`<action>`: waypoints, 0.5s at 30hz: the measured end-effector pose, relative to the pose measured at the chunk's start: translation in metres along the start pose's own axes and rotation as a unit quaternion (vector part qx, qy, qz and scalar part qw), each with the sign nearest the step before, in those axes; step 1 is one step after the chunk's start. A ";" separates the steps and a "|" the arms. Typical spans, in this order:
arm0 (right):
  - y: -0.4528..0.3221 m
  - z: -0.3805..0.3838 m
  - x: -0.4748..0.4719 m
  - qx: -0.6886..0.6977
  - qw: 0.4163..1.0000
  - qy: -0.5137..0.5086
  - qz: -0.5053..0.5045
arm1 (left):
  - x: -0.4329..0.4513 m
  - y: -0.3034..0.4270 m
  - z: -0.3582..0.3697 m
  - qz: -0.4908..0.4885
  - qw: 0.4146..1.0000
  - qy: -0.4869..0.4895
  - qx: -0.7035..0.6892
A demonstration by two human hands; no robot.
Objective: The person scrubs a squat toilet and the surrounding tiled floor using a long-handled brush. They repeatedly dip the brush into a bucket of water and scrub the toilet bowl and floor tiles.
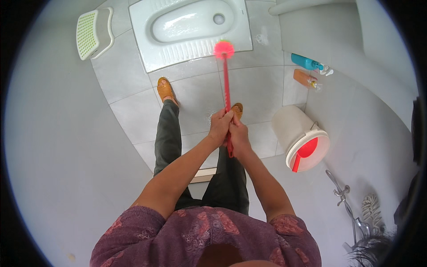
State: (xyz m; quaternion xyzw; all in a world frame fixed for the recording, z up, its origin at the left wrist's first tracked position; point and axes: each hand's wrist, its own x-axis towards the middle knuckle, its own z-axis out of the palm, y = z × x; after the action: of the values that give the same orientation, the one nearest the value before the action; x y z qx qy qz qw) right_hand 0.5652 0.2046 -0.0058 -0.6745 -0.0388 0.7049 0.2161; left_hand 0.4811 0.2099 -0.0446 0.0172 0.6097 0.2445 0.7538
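Both hands grip the red plastic handle of a toilet brush point(227, 83), held out in front of me. My left hand point(221, 126) closes round the handle, and my right hand point(239, 133) is pressed up beside it from the right. The handle's looped end sticks out below my fingers. At the far end, the round pink bristle head point(224, 49) appears over the near ribbed edge of a white ceramic squat toilet point(140, 33). Whether the bristles touch the ceramic, I cannot tell. Wet shine shows inside the toilet's bowl.
A white step stool with green dots point(87, 35) stands at left. On the right are a blue pump bottle point(304, 62), an orange bottle point(303, 78) and a white bucket point(288, 123) holding a red dipper point(307, 148). Pipe fittings point(342, 193) line the right wall. Grey tiles point(196, 91) bear wet spots.
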 end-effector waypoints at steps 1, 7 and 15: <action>-0.004 0.010 0.008 -0.017 0.998 0.044 0.029 | 0.004 0.006 -0.011 0.029 0.998 -0.013 0.052; -0.029 0.024 0.103 -0.152 0.955 0.248 -0.065 | -0.021 0.061 -0.147 0.115 0.786 0.051 0.605; 0.074 0.156 0.150 -0.450 0.785 0.263 -0.336 | -0.103 0.080 -0.283 -0.197 0.802 0.130 0.548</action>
State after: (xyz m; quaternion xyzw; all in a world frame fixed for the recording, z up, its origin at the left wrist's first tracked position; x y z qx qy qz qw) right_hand 0.3956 0.2280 -0.1584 -0.7986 -0.5173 0.2860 0.1134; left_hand 0.1767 0.1634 0.0025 0.2749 0.7246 -0.2843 0.5644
